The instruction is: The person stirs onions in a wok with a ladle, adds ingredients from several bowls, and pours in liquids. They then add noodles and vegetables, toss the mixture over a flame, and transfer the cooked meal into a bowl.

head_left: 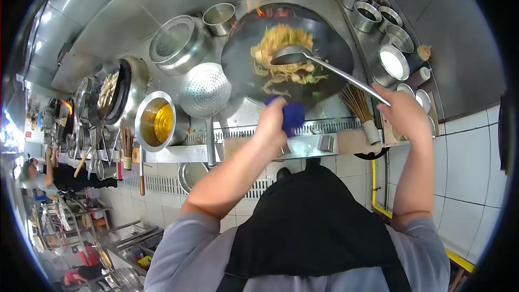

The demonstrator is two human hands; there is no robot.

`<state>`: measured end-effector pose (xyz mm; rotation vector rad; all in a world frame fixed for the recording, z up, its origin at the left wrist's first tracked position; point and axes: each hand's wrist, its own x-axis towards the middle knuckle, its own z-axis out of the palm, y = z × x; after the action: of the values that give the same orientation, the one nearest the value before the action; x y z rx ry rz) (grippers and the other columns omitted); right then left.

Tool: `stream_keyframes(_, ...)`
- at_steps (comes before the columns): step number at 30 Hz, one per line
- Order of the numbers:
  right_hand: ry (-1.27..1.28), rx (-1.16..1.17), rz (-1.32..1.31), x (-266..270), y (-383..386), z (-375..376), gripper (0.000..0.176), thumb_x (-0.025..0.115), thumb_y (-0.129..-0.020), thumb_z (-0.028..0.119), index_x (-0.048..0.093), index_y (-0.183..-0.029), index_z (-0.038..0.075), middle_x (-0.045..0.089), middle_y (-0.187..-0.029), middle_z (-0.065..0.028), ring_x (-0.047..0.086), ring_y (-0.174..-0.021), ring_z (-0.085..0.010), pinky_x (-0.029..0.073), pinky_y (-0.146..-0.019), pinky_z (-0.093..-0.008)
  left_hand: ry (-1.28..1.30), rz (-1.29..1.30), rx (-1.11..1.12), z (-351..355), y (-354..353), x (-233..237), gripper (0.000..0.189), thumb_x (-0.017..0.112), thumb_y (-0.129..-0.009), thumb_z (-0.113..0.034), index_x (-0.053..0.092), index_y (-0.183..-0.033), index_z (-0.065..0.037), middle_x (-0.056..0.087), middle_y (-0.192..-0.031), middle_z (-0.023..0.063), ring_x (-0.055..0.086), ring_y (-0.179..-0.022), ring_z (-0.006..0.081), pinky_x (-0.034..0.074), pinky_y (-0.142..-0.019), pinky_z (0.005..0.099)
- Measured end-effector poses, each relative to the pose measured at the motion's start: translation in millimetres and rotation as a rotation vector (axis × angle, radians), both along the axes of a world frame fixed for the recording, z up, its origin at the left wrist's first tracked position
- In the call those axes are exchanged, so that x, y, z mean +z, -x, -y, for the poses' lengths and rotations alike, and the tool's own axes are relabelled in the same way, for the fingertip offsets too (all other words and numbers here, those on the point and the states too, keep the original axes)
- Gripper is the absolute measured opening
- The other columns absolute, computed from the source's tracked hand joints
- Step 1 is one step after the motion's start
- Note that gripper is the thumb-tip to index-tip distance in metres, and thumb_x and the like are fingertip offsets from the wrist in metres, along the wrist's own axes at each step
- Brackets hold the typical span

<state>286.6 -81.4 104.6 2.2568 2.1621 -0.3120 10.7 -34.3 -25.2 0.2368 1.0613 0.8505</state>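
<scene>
Noodles with bits of green (pixel 286 38) lie in a large dark wok (pixel 238 59), with flames at its far rim. My right hand (pixel 404 109) is wrapped round the handle of a metal ladle (pixel 292 54), whose bowl rests among the noodles. At the wok's near edge, my left hand (pixel 273 121) grips a blue cloth (pixel 292 118). The part of the rim under the cloth is hidden.
Left of the wok are a perforated strainer (pixel 206 89), a lidded pot (pixel 174 40) and a bowl of yellow oil (pixel 162 121). A bamboo brush (pixel 359 108) and seasoning pots (pixel 393 62) stand right. Another person (pixel 70 177) is far left.
</scene>
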Motion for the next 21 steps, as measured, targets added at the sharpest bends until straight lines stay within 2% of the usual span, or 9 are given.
stream_keyframes(1, -0.05, 0.028, -0.058, -6.7, -3.1, -8.7, 0.048, 0.061, -0.084, 0.016, 0.052, -0.131, 0.021, 0.063, -0.088, -0.0221, 0.061, -0.081, -0.0385, 0.049, -0.072, -0.0452, -0.008, 0.077, -0.013, -30.0, -0.9, 16.6, 0.015, 0.051, -0.083, -0.011, 0.055, -0.095, -0.003, 0.06, -0.077, 0.0076, 0.06, -0.061, 0.0205, 0.051, -0.053, 0.0344)
stream_keyframes(3, -0.042, 0.029, 0.008, -28.5, 7.9, -19.4, 0.048, 0.06, -0.084, 0.017, 0.051, -0.131, 0.022, 0.064, -0.088, -0.0202, 0.061, -0.082, -0.037, 0.048, -0.073, -0.045, -0.035, 0.118, -0.013, -37.3, 2.5, -30.1, 0.018, 0.051, -0.082, -0.009, 0.054, -0.097, 0.0, 0.059, -0.081, 0.0078, 0.06, -0.063, 0.0202, 0.05, -0.055, 0.0351)
stream_keyframes(7, -0.092, -0.036, 0.102, -14.8, 18.9, -5.4, 0.05, 0.06, -0.084, 0.018, 0.049, -0.133, 0.021, 0.063, -0.086, -0.0187, 0.061, -0.08, -0.036, 0.047, -0.072, -0.0464, -0.05, -0.206, 0.03, 16.4, 5.9, -51.4, 0.021, 0.048, -0.083, -0.008, 0.051, -0.102, 0.0, 0.059, -0.085, 0.0116, 0.062, -0.068, 0.0231, 0.054, -0.059, 0.0376)
stream_keyframes(10, 0.016, -0.033, 0.019, 27.4, 3.3, 12.9, 0.047, 0.062, -0.083, 0.015, 0.054, -0.129, 0.018, 0.065, -0.087, -0.0165, 0.062, -0.081, -0.0355, 0.049, -0.072, -0.0457, -0.076, -0.109, 0.047, 30.0, 0.0, -6.4, 0.022, 0.047, -0.084, -0.007, 0.051, -0.104, 0.0, 0.061, -0.091, 0.0119, 0.062, -0.067, 0.023, 0.053, -0.057, 0.0363)
stream_keyframes(11, 0.038, -0.03, 0.018, 21.2, -2.7, 14.2, 0.047, 0.062, -0.083, 0.015, 0.054, -0.129, 0.018, 0.065, -0.087, -0.0165, 0.062, -0.081, -0.0355, 0.049, -0.072, -0.0457, -0.04, 0.008, 0.108, 15.7, -1.9, -7.2, 0.02, 0.047, -0.084, -0.009, 0.051, -0.102, -0.001, 0.061, -0.09, 0.0114, 0.062, -0.066, 0.0235, 0.052, -0.055, 0.0357)
stream_keyframes(13, -0.012, 0.074, -0.086, 7.3, -11.4, 2.5, 0.044, 0.062, -0.084, 0.018, 0.056, -0.127, 0.018, 0.066, -0.088, -0.016, 0.063, -0.08, -0.0355, 0.049, -0.072, -0.0457, -0.039, 0.025, 0.102, -20.1, -4.4, 6.8, 0.018, 0.049, -0.084, -0.01, 0.051, -0.101, -0.003, 0.06, -0.088, 0.0107, 0.062, -0.068, 0.0237, 0.052, -0.056, 0.0354)
stream_keyframes(15, 0.058, 0.004, -0.037, -9.8, 6.5, -10.1, 0.049, 0.062, -0.083, 0.014, 0.051, -0.131, 0.015, 0.064, -0.09, -0.0201, 0.061, -0.086, -0.0364, 0.047, -0.075, -0.0448, -0.079, 0.027, 0.098, -30.1, 2.6, -35.4, 0.02, 0.048, -0.083, -0.009, 0.051, -0.102, -0.003, 0.06, -0.088, 0.0105, 0.062, -0.069, 0.0236, 0.052, -0.057, 0.0353)
stream_keyframes(17, -0.06, -0.03, 0.1, -33.7, 14.5, -20.8, 0.049, 0.061, -0.084, 0.015, 0.05, -0.132, 0.016, 0.064, -0.088, -0.0194, 0.061, -0.085, -0.0362, 0.047, -0.075, -0.0455, -0.137, 0.032, 0.09, -28.0, 4.2, -48.0, 0.022, 0.048, -0.083, -0.009, 0.051, -0.104, -0.003, 0.06, -0.089, 0.0103, 0.062, -0.07, 0.0234, 0.053, -0.059, 0.0352)
stream_keyframes(21, -0.08, -0.02, 0.082, 5.9, 1.7, 15.5, 0.049, 0.061, -0.083, 0.015, 0.051, -0.131, 0.02, 0.064, -0.086, -0.018, 0.062, -0.082, -0.0355, 0.049, -0.073, -0.0442, -0.129, -0.286, 0.0, 24.4, 3.7, -39.4, 0.03, 0.046, -0.081, -0.005, 0.05, -0.11, -0.001, 0.06, -0.091, 0.0104, 0.062, -0.071, 0.023, 0.054, -0.063, 0.0362)
